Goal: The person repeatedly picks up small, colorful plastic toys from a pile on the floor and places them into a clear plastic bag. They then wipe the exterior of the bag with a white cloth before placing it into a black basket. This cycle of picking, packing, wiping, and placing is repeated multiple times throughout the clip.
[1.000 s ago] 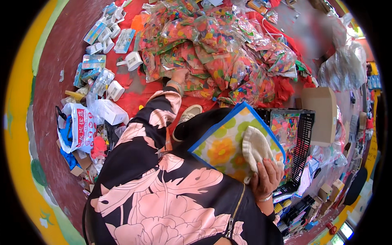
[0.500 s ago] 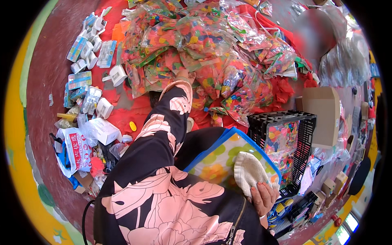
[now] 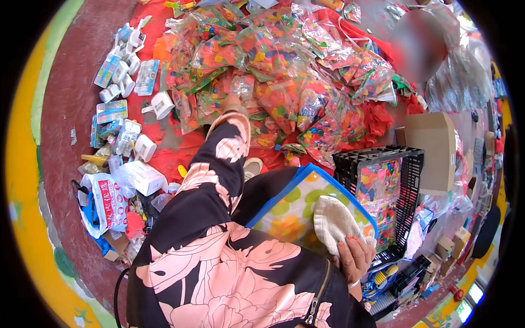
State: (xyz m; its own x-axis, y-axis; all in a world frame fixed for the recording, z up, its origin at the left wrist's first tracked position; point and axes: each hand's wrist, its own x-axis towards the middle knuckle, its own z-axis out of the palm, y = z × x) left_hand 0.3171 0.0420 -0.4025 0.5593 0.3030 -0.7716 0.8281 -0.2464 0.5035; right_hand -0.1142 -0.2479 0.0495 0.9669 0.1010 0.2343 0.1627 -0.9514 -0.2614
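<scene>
My left arm, in a black sleeve with pink flowers, stretches forward to the heap of clear bags (image 3: pixel 273 60) filled with colourful pieces. Of my left hand (image 3: pixel 232 103) only skin beyond the cuff shows; its fingers are hidden among the bags. A crinkled clear bag (image 3: pixel 243 86) lies just past it. On my right, my right hand (image 3: pixel 355 257) is closed, fingers bent together on the lower end of a beige cloth item (image 3: pixel 332 221) with a rounded tip, perhaps a soft shoe or glove. It lies on a flowered, blue-edged mat (image 3: pixel 281 210).
Right of the mat stands a black plastic crate (image 3: pixel 377 152) with colourful packs inside, beside an open cardboard box (image 3: pixel 432 158). White plastic items with blue cards (image 3: pixel 112 111) are scattered at left, above a white printed bag (image 3: pixel 109 202). Red cloth (image 3: pixel 188 145) covers part of the floor.
My left hand and sleeve have shifted slightly left along the near edge of the bags. My right hand stays on the beige cloth item, and the view has turned a little.
</scene>
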